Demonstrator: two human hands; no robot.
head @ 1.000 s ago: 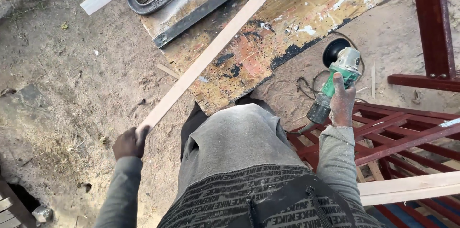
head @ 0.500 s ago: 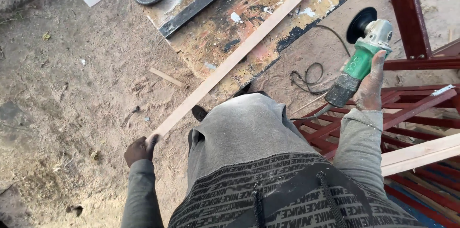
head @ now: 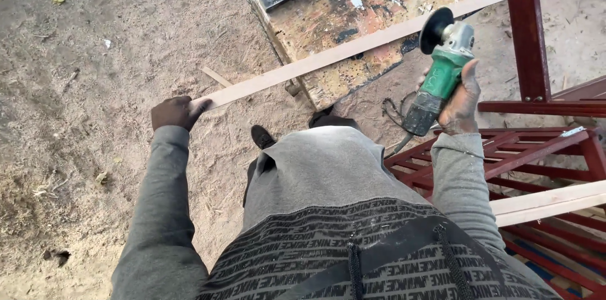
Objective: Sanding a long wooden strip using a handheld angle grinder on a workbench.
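Our left grip point(head: 173, 112) clamps the slat's point(head: 379, 38) near end; it runs up-right across the desk point(head: 353, 3). Our right grip point(head: 461, 101) holds the grinder point(head: 439, 76), disc just beside the slat.

The left arm, in a grey sleeve, reaches forward and to the left, slightly bent at the elbow. The left hand point(head: 173, 112) is a closed fist, knuckles up, with the fingers point(head: 197, 105) curled around what it grips. The right arm, also in a grey sleeve, bends up from the elbow on the right side. The right hand point(head: 459, 104), dusted pale, is raised with its back toward the camera, thumb pointing away, wrapped around what it holds.
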